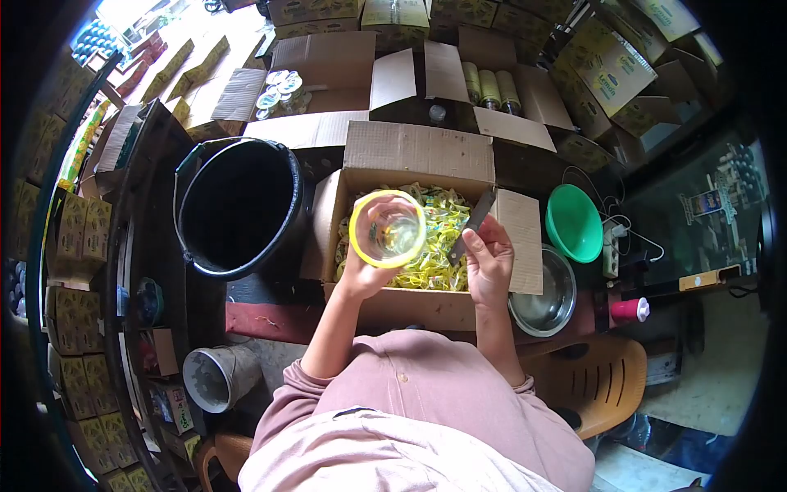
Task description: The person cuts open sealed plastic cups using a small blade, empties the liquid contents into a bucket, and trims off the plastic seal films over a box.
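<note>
A clear round container with a yellow rim [388,229] is held up by my left hand [366,275], its open mouth facing the camera. My right hand [489,261] pinches a dark flat strip or blade [473,225], which slants up beside the container without touching it. Beneath both hands stands an open cardboard box [419,152], filled with small yellow-green packets [438,271]. Only the inside bottom of the container shows something pale, too unclear to make out.
A large black bucket [190,238] stands left of the box. On the right are a green bowl [574,223] and a metal bowl [543,293]. Behind, open cartons hold lidded cups [283,88] and rolls [489,88]. A pink spool [627,310] lies at the right edge.
</note>
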`<state>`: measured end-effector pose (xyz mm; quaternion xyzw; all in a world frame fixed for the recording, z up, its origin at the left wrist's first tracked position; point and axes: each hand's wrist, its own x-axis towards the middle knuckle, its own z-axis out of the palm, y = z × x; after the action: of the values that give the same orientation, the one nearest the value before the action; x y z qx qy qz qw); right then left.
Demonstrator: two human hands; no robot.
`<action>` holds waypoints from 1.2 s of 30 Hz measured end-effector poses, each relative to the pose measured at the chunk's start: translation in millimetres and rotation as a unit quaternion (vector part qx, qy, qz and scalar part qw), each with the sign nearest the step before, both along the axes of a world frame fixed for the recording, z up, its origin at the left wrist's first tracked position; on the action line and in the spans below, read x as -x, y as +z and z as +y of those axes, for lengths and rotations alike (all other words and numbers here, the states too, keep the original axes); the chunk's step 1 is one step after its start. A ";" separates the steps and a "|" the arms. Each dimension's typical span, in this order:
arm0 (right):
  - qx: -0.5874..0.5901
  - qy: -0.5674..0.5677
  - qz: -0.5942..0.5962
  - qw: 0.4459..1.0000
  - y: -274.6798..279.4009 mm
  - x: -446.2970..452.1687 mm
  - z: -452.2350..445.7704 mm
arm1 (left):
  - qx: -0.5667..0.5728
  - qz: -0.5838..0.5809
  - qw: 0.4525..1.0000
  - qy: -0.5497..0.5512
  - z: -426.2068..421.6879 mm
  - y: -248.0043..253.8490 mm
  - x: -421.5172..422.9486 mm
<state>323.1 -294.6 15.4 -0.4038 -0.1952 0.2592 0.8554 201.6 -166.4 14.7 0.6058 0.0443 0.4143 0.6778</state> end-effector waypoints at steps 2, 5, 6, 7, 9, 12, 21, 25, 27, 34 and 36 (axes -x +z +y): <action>0.070 -0.059 -0.134 0.987 13.7 5.9 -0.5 | 0.068 -0.037 0.995 -0.056 2.7 -8.1 0.0; 0.122 -0.172 -0.308 0.928 32.4 13.8 2.5 | 0.058 -0.037 0.994 -0.087 1.8 -7.0 1.2; 0.126 -0.190 -0.334 0.915 41.7 19.0 3.5 | 0.051 -0.036 0.993 -0.097 1.5 -5.9 1.3; 0.138 -0.195 -0.369 0.898 49.0 22.6 2.6 | 0.038 -0.030 0.995 -0.088 0.5 -5.5 1.4; 0.163 -0.205 -0.438 0.860 58.9 29.3 -0.4 | 0.012 -0.017 0.997 -0.071 -3.2 -4.0 0.1; 0.156 -0.196 -0.483 0.839 57.0 37.4 -2.5 | -0.011 -0.059 0.996 -0.059 -2.8 0.3 -3.3; 0.172 -0.223 -0.492 0.824 48.5 44.1 0.8 | -0.014 0.024 0.999 0.019 -10.7 4.4 -1.4; 0.175 -0.224 -0.511 0.811 47.3 45.5 2.2 | -0.032 0.018 0.999 0.031 -12.3 5.4 -2.1; 0.175 -0.226 -0.514 0.809 47.2 46.1 3.2 | -0.048 0.022 0.998 0.035 -12.0 6.2 -2.1; 0.182 -0.251 -0.538 0.784 51.5 43.7 6.2 | -0.106 0.047 0.993 0.021 -9.5 12.7 -1.8; 0.180 -0.243 -0.535 0.789 52.7 38.2 7.6 | -0.117 0.031 0.993 0.000 -10.9 13.1 -2.8</action>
<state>284.8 -287.0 68.1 -0.6588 -0.4666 -0.1838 0.5608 204.4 -177.3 27.8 0.6935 0.0168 0.3972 0.6008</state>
